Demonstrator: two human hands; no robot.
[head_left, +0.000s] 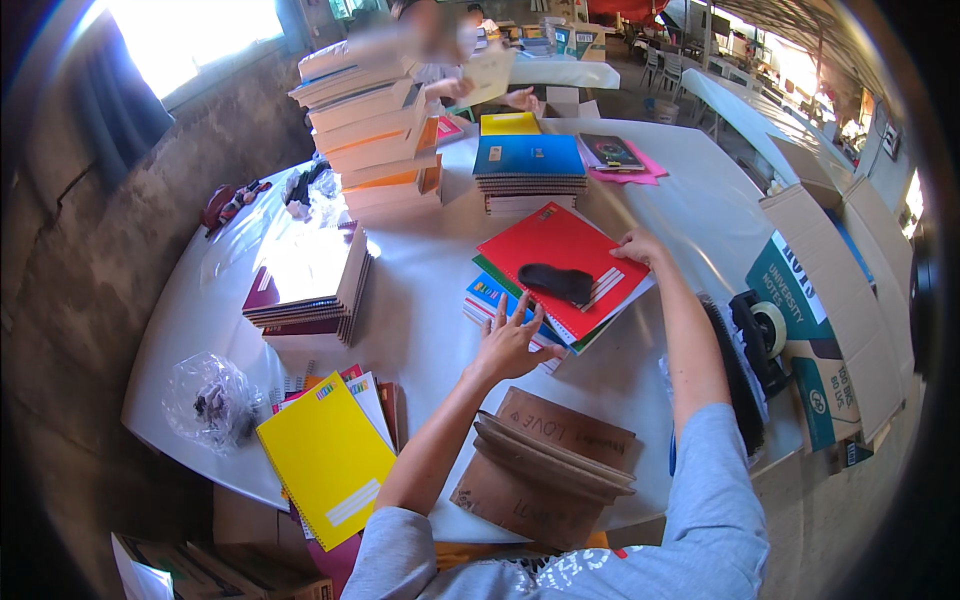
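In front of me lies a red spiral notebook [540, 236] on top of a small pile, turned at an angle to the blue-covered notebooks [485, 292] below. A green cover edge [490, 268] shows between them. On the red cover rests a black oblong object [556, 283] whose kind I cannot make out. My right hand [640, 248] pinches the red notebook's far right corner, thumb on top. My left hand [514, 345], fingers spread, is at the near left edge of the pile and seems to hold nothing; whether it touches the pile is unclear.
Behind stand blue notebooks [530, 155] and a tall book stack [375, 130]; maroon notebooks [305, 275] are left. Nearer are a yellow notebook [330, 455], a plastic bag [212, 405] and brown cardboard [540, 470]. A tape dispenser [765, 335] and cartons [840, 300] are right. A person's hand [522, 98] works across the table.
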